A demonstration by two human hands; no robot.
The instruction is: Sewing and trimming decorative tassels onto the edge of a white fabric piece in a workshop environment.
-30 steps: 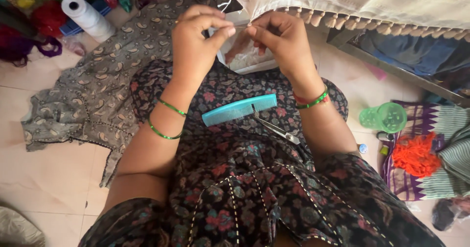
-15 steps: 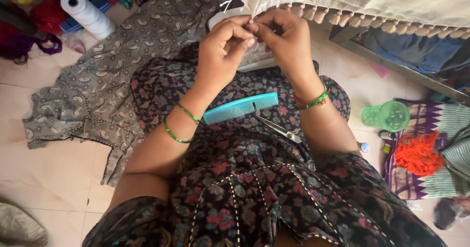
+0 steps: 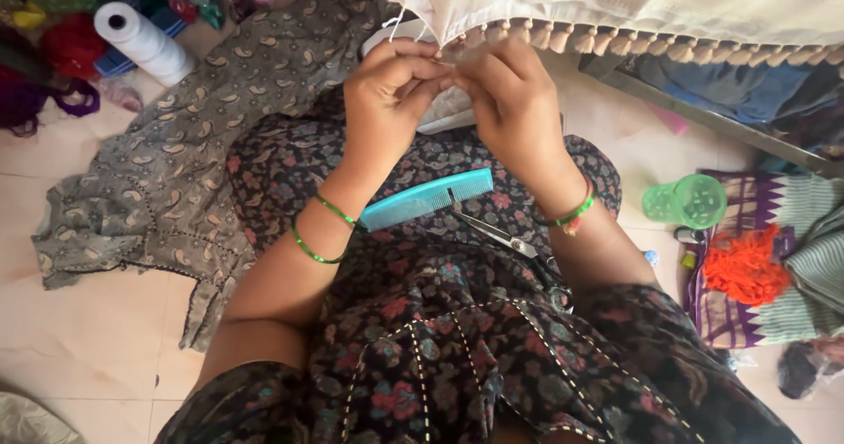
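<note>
The left hand (image 3: 387, 101) and the right hand (image 3: 508, 101) are now pressed fingertip to fingertip right at the tasselled edge of the cream woven cloth (image 3: 563, 9), each pinching at one of the small beige tassels of the fringe (image 3: 615, 47); whether a fine thread runs between the fingers cannot be made out. A second ago the hands were lower and a little apart, with the left one lifted away from the cloth; half a second ago they had closed together, and since then they have risen to meet the fringe itself, so the fine fingerwork appears to be in hand at the very border of the cloth rather than in the lap. Below the wrists, on the dark floral dress (image 3: 457, 338), a turquoise plastic comb (image 3: 426, 198) lies slantwise, and a pair of small steel scissors (image 3: 497, 231) rests just beside its right end, both unmoved. Thin green bangles (image 3: 321, 233) ring the left wrist. Further out on the tiled floor (image 3: 79, 321) a grey paisley garment (image 3: 185, 163) lies spread at the left, with a white spool of thread (image 3: 145, 41) beyond it; at the right stand a green translucent plastic cup (image 3: 686, 201) and a bunch of orange yarn (image 3: 743, 264). Nothing blocks the hands, though the overhanging cloth hides part of the fingertips.
</note>
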